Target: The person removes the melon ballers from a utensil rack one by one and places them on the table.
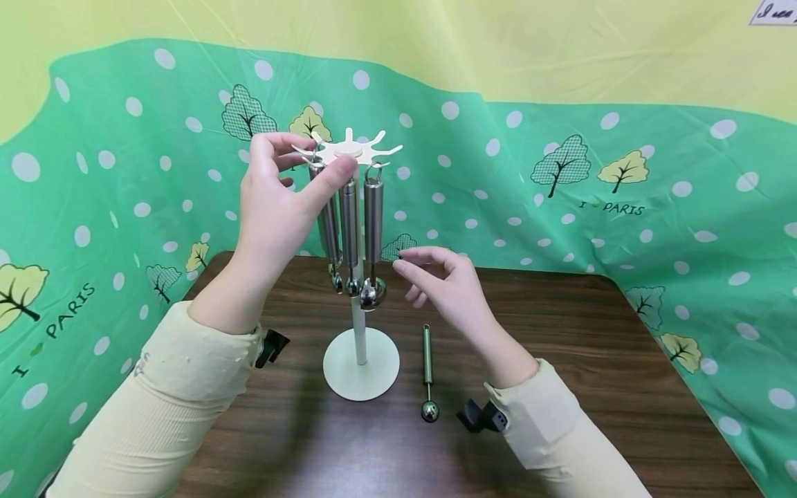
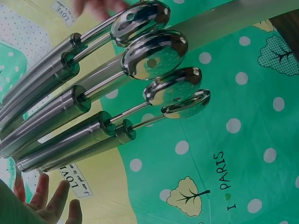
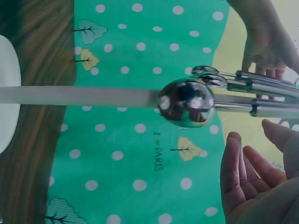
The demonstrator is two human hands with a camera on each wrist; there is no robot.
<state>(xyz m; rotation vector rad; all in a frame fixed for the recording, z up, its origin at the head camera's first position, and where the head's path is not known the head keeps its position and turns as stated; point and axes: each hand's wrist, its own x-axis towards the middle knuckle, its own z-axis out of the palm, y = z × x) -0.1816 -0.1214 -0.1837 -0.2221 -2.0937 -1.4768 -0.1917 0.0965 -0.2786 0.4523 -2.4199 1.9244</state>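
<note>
The left hand (image 1: 274, 200) is up at the rack's white hook wheel (image 1: 349, 146), thumb and fingers pinching its rim above the hanging scoops (image 1: 351, 228). The right hand (image 1: 438, 280) hovers open and loosely curled just right of the lowest scoop bowl (image 1: 372, 294), holding nothing. One more scoop (image 1: 427, 373) lies flat on the table (image 1: 591, 360), just right of the white base (image 1: 361, 363), ball end toward the person.

The wheel likely wants a gentle hold: the wrist views show the hung handles crowded together, bowls nearly touching, so a quick turn could set them swinging and knocking. Keeping the pole (image 1: 358, 332) upright and presenting a free hook on the right side looks sensible.

Around it all hangs a green tree-print cloth (image 1: 591, 180). The dangling bowls sit between the right hand and the pole, the main obstacle.
</note>
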